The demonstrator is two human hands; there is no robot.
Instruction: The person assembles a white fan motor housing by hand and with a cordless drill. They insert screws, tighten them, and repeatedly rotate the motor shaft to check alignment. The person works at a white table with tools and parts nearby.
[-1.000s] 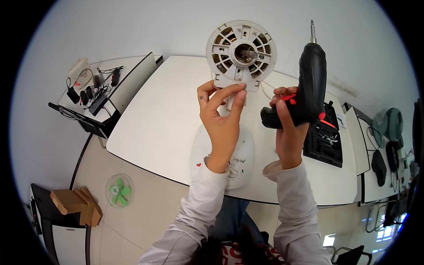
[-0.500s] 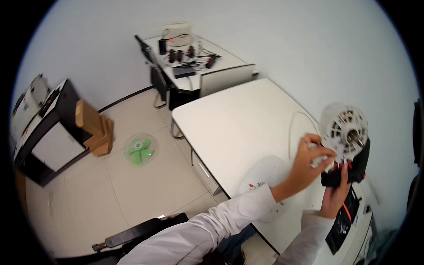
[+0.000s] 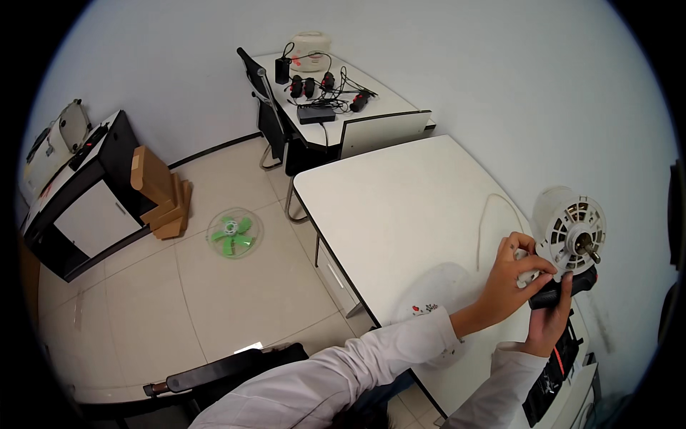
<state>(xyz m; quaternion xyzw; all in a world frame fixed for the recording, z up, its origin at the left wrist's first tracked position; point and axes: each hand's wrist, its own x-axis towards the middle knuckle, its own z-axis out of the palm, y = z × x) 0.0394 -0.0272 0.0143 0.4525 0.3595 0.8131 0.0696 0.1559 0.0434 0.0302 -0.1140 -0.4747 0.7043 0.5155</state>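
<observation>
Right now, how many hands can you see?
2: the left hand, at the base of the white fan motor, and the right hand, lower in the picture, holding the black power screwdriver.

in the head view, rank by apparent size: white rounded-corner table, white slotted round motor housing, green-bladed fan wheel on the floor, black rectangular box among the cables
1. White table
2. White motor housing
3. Green-bladed fan wheel
4. Black box
</observation>
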